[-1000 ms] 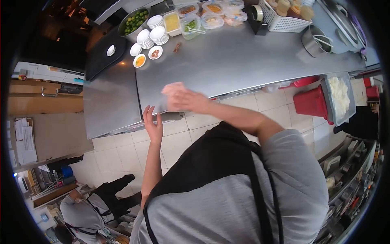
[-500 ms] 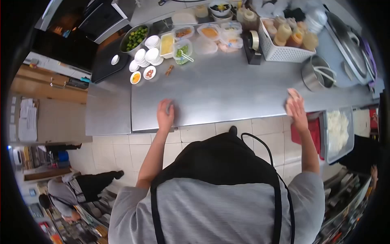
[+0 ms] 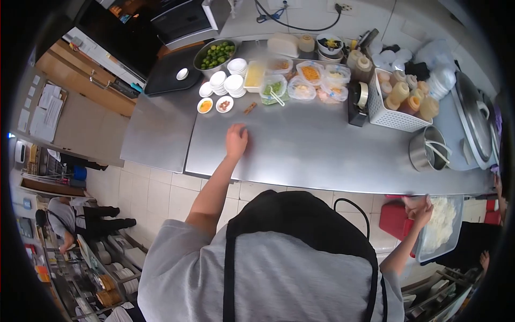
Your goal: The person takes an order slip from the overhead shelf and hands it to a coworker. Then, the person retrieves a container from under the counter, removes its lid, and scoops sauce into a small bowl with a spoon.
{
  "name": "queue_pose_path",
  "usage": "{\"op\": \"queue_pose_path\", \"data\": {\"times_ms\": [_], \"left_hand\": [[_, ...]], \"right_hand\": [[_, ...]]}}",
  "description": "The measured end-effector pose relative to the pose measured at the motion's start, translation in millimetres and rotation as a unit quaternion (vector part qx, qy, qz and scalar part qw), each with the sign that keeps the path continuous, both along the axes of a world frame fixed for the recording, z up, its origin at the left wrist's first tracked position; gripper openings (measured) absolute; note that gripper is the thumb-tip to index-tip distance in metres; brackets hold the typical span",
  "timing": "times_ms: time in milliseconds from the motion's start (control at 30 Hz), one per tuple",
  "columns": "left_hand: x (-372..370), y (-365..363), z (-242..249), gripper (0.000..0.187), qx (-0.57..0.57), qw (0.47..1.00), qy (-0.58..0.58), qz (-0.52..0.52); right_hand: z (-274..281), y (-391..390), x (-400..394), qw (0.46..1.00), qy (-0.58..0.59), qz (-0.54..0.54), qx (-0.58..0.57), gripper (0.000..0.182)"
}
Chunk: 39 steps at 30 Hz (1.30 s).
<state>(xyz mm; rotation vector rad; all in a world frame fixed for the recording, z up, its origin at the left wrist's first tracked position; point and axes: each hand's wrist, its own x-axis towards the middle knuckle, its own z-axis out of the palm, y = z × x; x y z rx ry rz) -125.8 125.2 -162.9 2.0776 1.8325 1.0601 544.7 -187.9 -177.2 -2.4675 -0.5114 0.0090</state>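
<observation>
My left hand (image 3: pixel 236 141) is over the steel counter (image 3: pixel 300 145), a little below two small white dishes. Its fingers are loosely bent, with nothing seen in them. One dish (image 3: pixel 205 105) holds something orange-yellow, the other dish (image 3: pixel 225 104) reddish-brown bits. A small brown clothespin-like piece (image 3: pixel 250 108) lies just beyond this hand. My right hand (image 3: pixel 422 212) is closed on a pinkish cloth (image 3: pixel 412 204), just off the counter's front edge. Beside and partly under that hand is a clear plastic bin (image 3: pixel 456 214) with white contents (image 3: pixel 437 225).
Along the back stand a pot of green limes (image 3: pixel 214 58), stacked white dishes (image 3: pixel 234 83), food tubs (image 3: pixel 302 88), a tape dispenser (image 3: pixel 358 104) and a white basket (image 3: pixel 394 115) of sauce bottles. A metal pot (image 3: pixel 421 153) stands right. Another person (image 3: pixel 67 212) is at the left.
My right hand has moved with the pinkish cloth from the counter top to beyond its front edge, by the bin. My left hand remains over the counter; the view has shifted.
</observation>
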Motion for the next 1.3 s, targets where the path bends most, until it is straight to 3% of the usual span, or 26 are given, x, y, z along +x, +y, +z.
{"op": "queue_pose_path", "data": {"times_ms": [67, 133, 167, 233, 267, 333, 367, 433, 500, 633, 700, 1000, 1233, 1300], "left_hand": [[-14, 15, 2, 0.021, -0.001, 1.000, -0.015, 0.003], [-26, 32, 6, 0.023, -0.014, 0.999, -0.010, 0.037], [-32, 43, 4, 0.023, -0.008, 0.999, -0.013, 0.030], [-42, 75, -5, 0.025, 0.133, 0.990, 0.034, 0.022], [-52, 93, -14, 0.024, 0.094, 0.994, 0.048, 0.020], [-58, 119, -13, 0.021, 0.014, 0.996, 0.082, 0.036], [-58, 126, -9, 0.019, -0.033, 0.992, 0.104, 0.057], [-60, 136, -6, 0.014, 0.005, 0.992, 0.120, 0.029], [-62, 145, -13, 0.013, -0.020, 0.983, 0.176, 0.045], [-63, 150, -15, 0.011, -0.015, 0.984, 0.172, 0.045], [-61, 154, -14, 0.010, -0.026, 0.984, 0.174, 0.040], [-70, 153, -19, 0.008, -0.054, 0.981, 0.180, 0.040], [-79, 137, -3, 0.014, -0.033, 0.997, 0.000, 0.065], [-81, 138, -2, 0.022, 0.034, 0.994, -0.025, 0.106]], "right_hand": [[1, 30, -23, 0.970, 0.058, 0.134, 0.192, 0.032], [65, 87, -121, 0.908, 0.237, 0.172, 0.298, 0.031], [81, 111, -154, 0.910, 0.240, 0.231, 0.249, 0.030], [100, 159, -212, 0.899, 0.245, 0.307, 0.195, 0.031], [102, 182, -238, 0.880, 0.186, 0.392, 0.196, 0.029], [104, 224, -292, 0.876, 0.062, 0.444, 0.175, 0.028], [91, 240, -306, 0.856, 0.098, 0.475, 0.177, 0.033], [71, 266, -334, 0.816, -0.038, 0.529, 0.231, 0.046], [47, 273, -348, 0.828, -0.044, 0.510, 0.229, 0.050], [1, 272, -359, 0.836, -0.052, 0.484, 0.253, 0.052], [-10, 271, -357, 0.833, -0.179, 0.500, 0.156, 0.051], [-11, 271, -359, 0.848, -0.149, 0.487, 0.146, 0.050], [-17, 275, -358, 0.838, -0.110, 0.515, 0.145, 0.051], [-17, 275, -358, 0.841, -0.114, 0.507, 0.153, 0.051]]}}
